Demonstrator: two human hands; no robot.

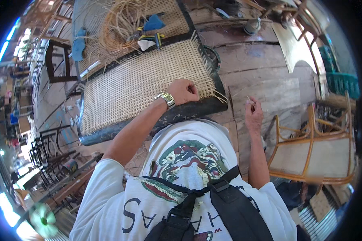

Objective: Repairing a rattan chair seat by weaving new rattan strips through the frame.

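A woven cane panel [136, 80] in a black frame [197, 108] lies in front of me, with loose cane ends sticking out along its right edge. My left hand [183, 91] rests on the weave by the near edge, its fingers curled closed; what they grip, if anything, is hidden. Off the frame's right side, above the wooden floor, my right hand [254, 114] is pinched closed. A thin pale strand [248, 98] shows at its fingertips.
On the panel's far part lie a coil of loose cane strands [122, 28], a yellow-and-black handled tool [158, 41] and a blue cloth [153, 23]. A cane-seated wooden bench [291, 158] stands at right, a dark chair frame [60, 62] at left. A green basket [342, 84] is far right.
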